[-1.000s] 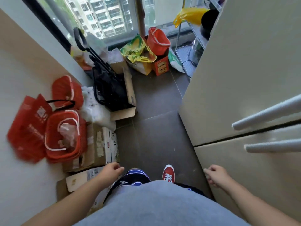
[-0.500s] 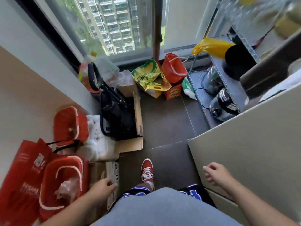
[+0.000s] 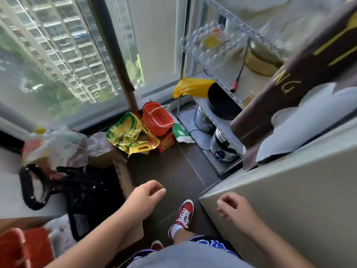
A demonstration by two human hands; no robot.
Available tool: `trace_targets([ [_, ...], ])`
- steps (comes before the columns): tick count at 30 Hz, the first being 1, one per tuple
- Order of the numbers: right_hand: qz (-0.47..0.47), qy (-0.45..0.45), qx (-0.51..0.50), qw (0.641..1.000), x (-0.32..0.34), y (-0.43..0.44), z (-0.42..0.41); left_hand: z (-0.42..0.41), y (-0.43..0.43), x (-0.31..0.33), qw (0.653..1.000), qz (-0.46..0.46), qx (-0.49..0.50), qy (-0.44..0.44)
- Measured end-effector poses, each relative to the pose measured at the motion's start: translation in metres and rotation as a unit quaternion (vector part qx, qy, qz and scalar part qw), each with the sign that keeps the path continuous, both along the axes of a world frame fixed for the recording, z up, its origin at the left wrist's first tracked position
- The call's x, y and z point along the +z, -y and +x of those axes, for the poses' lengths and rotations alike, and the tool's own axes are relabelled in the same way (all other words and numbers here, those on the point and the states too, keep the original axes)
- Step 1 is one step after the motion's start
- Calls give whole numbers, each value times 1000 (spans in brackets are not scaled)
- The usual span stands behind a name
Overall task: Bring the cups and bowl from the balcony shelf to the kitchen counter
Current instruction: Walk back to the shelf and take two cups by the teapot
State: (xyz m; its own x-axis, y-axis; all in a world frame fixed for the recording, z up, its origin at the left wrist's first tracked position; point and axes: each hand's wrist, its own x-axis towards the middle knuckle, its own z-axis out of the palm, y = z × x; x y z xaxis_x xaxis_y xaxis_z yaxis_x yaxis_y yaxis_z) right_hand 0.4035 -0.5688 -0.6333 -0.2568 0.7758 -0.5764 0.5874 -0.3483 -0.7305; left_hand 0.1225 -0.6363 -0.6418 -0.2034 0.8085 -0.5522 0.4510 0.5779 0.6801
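Observation:
A wire shelf rack [image 3: 228, 120] stands against the far right wall of the balcony, behind the fridge. On its upper tier lies a clear bumpy glass dish [image 3: 208, 45], blurred, with an olive-yellow bowl or pot [image 3: 260, 59] beside it. A black pot [image 3: 220, 102] sits one tier down. No cups can be made out. My left hand [image 3: 144, 199] hangs loosely curled over the dark floor, holding nothing. Beside the fridge corner my right hand [image 3: 234, 209] is also loosely curled and empty. Both hands are well short of the rack.
The cream fridge [image 3: 289, 200] fills the right, with a brown box [image 3: 301, 74] and white bags on top. Two steel cookers [image 3: 222, 146] sit on the bottom tier. A black trolley [image 3: 77, 188], red baskets [image 3: 157, 118], a yellow bag and boxes crowd the left and far floor.
I have stepped forward along the fridge and the view has tilted up, bringing the upper shelf tiers into sight. Both hands have risen slightly and stay empty.

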Motion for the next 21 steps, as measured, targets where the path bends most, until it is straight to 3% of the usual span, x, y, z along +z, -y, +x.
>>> trace_targets([
  [8,113,-39,46,992,71,-89,-53,13,-104,67,990,137,-32,30],
  [17,258,-147,-47,954,145,-151,-86,7,-201,146,952,293,-77,43],
  [21,333,-182,-109,919,183,-177,-96,6,-249,180,924,353,-122,82],
])
